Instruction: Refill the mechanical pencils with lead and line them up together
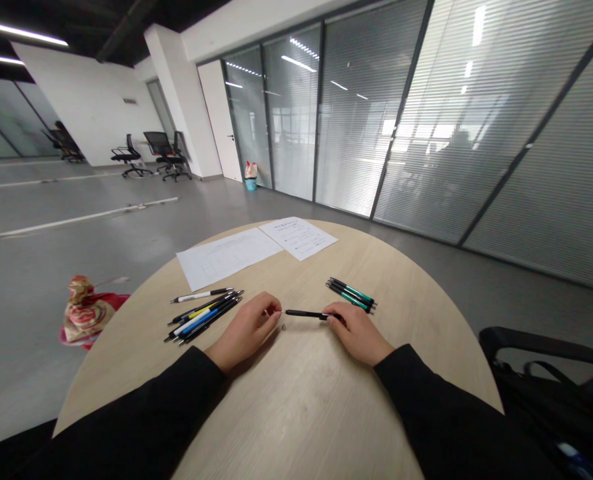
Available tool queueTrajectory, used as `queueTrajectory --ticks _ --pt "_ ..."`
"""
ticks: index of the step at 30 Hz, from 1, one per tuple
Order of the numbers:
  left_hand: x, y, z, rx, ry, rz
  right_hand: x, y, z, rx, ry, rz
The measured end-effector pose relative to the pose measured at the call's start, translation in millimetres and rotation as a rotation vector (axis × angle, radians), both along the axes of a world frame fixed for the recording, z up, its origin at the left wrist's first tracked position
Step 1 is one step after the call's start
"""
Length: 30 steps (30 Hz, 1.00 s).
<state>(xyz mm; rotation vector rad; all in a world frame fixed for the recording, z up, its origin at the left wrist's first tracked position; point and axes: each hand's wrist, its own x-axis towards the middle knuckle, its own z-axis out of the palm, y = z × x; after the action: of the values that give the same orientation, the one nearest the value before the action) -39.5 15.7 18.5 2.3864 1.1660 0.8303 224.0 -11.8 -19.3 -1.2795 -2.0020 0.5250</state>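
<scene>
My right hand (357, 330) is closed around one end of a black pen (304, 313), which lies level above the table and points left. At the pen's other end, the fingers of my left hand (249, 327) are pinched together. A thin, pale piece shows between the pen's end and those fingertips; what they grip is too small to make out. Just below, a tiny metallic piece (283, 327) rests on the table. Several pens (204, 317) with white, yellow, blue and black barrels lie left of my left hand. Beyond my right hand are green-and-black pens (350, 293), side by side.
Two printed paper sheets (231, 255) lie at the far side of the round wooden table (296, 413). A black chair (546, 360) stands close by on the right. A red and gold bag (86, 310) is left of the table, near its edge.
</scene>
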Motion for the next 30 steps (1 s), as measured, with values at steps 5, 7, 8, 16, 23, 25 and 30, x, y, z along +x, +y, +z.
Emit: queueTrajectory --ticks 5,7,8,16,23,25,30 --pt "1.6 -1.5 2.4 -0.017 -0.004 -0.033 -0.2 -0.1 0.3 0.001 -0.004 0.009" --pt "2.5 -2.4 3.6 -0.024 -0.007 -0.043 -0.2 -0.4 0.7 0.002 -0.008 0.014" --pt "2.9 -2.9 4.2 -0.027 -0.007 -0.046 -0.2 -0.5 0.8 0.002 -0.010 0.017" --pt "1.9 -1.9 -3.0 -0.080 -0.030 -0.034 -0.1 0.5 -1.0 0.006 -0.008 0.003" --pt "-2.2 1.4 -11.1 -0.094 0.094 -0.017 1.5 1.1 0.8 0.007 0.012 -0.049" --pt "-3.4 1.2 -9.2 -0.045 0.149 -0.057 2.7 1.8 1.3 0.010 0.027 -0.070" --pt "-4.5 -0.8 -1.7 0.005 0.189 -0.196 5.2 3.4 0.1 -0.007 0.054 -0.126"
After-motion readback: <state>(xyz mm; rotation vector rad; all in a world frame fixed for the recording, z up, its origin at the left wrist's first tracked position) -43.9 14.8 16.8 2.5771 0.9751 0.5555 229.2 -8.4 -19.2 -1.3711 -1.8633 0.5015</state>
